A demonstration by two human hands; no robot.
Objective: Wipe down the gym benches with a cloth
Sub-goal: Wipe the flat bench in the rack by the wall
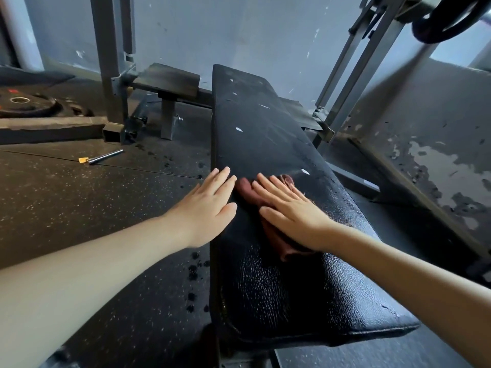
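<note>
A long black padded bench [255, 134] runs away from me through the middle of the view, its leather cracked and chipped white in spots. A dark red cloth [279, 244] lies on the pad, bunched under my right hand [289, 211], which presses flat on it with straight fingers. My left hand [210, 205] rests flat on the bench's left edge beside the cloth, fingers straight and together. Most of the cloth is hidden beneath my right palm.
Grey steel rack uprights [106, 62] stand behind the bench on both sides. A weight plate [24, 102] lies on the floor at far left, and a metal pin with a yellow tag [102, 156] lies on the rubber floor. Another plate [446, 19] hangs at top right.
</note>
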